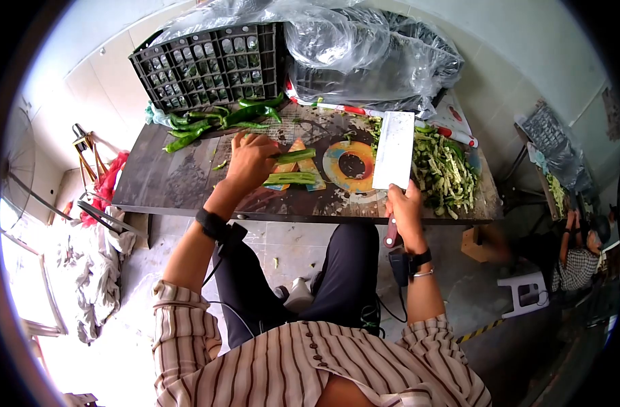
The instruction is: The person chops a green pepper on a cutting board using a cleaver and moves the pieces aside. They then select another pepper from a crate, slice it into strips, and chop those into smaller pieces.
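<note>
My left hand (252, 161) is over the middle of the dark table, its fingers curled, on the end of a long green pepper (295, 156). Just below that pepper lie lengthwise-cut green pepper strips (289, 178). In my right hand (405, 207) is the brown handle of a cleaver, whose broad, pale blade (394, 150) points away from me over the table. Right of the blade spreads a heap of chopped green pepper (444, 173). Several whole green peppers (218, 123) lie at the back left, beyond my left hand.
A black plastic crate (211, 66) stands at the table's back, beside another covered in clear plastic sheeting (371, 54). The table's front edge (289, 218) runs above my knees. At far right, a person in a checked shirt (574, 271) works near a white stool (524, 293).
</note>
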Available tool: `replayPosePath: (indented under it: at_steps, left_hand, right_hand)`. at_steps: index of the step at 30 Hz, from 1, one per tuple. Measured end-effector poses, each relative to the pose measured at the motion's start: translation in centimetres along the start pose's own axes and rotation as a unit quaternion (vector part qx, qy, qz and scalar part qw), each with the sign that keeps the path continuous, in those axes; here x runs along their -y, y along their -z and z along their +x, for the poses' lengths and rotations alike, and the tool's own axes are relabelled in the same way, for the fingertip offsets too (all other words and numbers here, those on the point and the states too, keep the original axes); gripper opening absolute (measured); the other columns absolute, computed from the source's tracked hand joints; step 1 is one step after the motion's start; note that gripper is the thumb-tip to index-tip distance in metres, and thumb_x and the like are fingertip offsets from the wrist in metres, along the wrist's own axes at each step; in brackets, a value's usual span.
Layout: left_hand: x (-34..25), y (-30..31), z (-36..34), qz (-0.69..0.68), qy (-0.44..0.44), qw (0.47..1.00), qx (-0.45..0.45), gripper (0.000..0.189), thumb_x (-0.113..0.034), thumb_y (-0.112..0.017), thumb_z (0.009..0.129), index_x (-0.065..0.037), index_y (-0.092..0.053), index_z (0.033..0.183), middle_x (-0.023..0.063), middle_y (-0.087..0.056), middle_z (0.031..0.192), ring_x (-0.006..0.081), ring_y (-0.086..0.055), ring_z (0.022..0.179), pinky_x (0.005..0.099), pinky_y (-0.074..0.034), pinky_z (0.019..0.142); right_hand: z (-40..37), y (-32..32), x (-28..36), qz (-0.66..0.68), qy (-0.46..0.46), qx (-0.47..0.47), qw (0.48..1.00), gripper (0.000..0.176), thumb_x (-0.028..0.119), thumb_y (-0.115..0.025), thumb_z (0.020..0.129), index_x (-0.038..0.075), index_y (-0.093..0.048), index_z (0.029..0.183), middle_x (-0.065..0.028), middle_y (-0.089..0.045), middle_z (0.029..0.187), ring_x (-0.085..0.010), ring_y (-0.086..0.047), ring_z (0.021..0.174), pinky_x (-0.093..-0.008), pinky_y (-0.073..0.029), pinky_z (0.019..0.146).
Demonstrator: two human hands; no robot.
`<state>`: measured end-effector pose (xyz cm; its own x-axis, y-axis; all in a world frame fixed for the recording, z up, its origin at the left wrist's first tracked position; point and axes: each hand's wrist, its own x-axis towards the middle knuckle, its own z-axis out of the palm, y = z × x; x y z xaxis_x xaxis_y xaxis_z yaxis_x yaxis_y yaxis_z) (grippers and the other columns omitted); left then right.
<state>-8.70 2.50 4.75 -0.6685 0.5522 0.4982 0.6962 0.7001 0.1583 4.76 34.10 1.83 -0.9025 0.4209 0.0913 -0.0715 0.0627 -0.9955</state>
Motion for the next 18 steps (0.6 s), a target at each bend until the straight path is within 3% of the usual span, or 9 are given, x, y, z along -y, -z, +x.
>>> replayPosePath:
  at_steps: [1, 5, 10, 13, 18]
  left_hand:
    - [-0.3, 0.5, -0.4, -0.015, -0.004, 0.999, -0.048, 0.016, -0.014, -0.067, 0.075, -0.014, -0.072, 0.091, 0.0022, -0.063, 0.100, 0.0217, -0.054, 0.109, 0.0474, -0.029, 0.103]
    - [-0.6, 1.4, -2.8, 0.017, -0.029, 0.995, -0.089, 0.021, -0.013, -0.067, 0.071, -0.013, -0.070, 0.092, 0.0040, -0.060, 0.093, 0.0241, -0.054, 0.103, 0.0452, -0.032, 0.100]
    - [-0.8, 1.6, -4.5, 0.022, -0.053, 0.995, -0.082, 0.028, -0.012, -0.067, 0.071, -0.013, -0.069, 0.099, 0.0043, -0.059, 0.097, 0.0242, -0.054, 0.102, 0.0454, -0.033, 0.099]
    - [-1.2, 1.4, -4.7, -0.011, -0.046, 0.996, -0.076, 0.030, -0.013, -0.066, 0.076, -0.012, -0.069, 0.105, 0.0038, -0.058, 0.092, 0.0231, -0.054, 0.094, 0.0424, -0.034, 0.100]
    - [-1.9, 1.3, -5.1, -0.029, -0.054, 0.997, -0.041, 0.030, -0.019, -0.068, 0.082, -0.012, -0.067, 0.112, 0.0034, -0.063, 0.103, 0.0235, -0.056, 0.105, 0.0440, -0.031, 0.104]
  right_hand:
    - [0.0, 0.1, -0.2, 0.004, 0.005, -0.001, 1.000, 0.013, 0.007, -0.054, 0.091, -0.003, -0.051, 0.099, -0.0029, -0.054, 0.068, -0.0079, -0.046, 0.045, -0.0254, -0.042, 0.039]
    - [-0.3, 0.1, 0.3, -0.005, 0.007, 0.000, 1.000, 0.013, 0.008, -0.054, 0.090, -0.002, -0.050, 0.098, -0.0028, -0.053, 0.068, -0.0077, -0.046, 0.046, -0.0253, -0.042, 0.039]
    - [-0.4, 0.0, 0.3, -0.001, 0.005, -0.003, 1.000, 0.011, 0.008, -0.054, 0.090, -0.001, -0.050, 0.095, -0.0030, -0.054, 0.069, -0.0076, -0.046, 0.046, -0.0255, -0.042, 0.041]
    - [-0.5, 0.0, 0.6, 0.006, -0.006, -0.001, 1.000, 0.011, 0.008, -0.053, 0.090, -0.001, -0.050, 0.096, -0.0028, -0.054, 0.070, -0.0076, -0.046, 0.047, -0.0255, -0.042, 0.042]
    - [-0.5, 0.1, 0.5, -0.001, 0.004, 0.005, 1.000, 0.010, 0.007, -0.053, 0.090, -0.001, -0.051, 0.095, -0.0024, -0.054, 0.070, -0.0075, -0.046, 0.047, -0.0254, -0.042, 0.043]
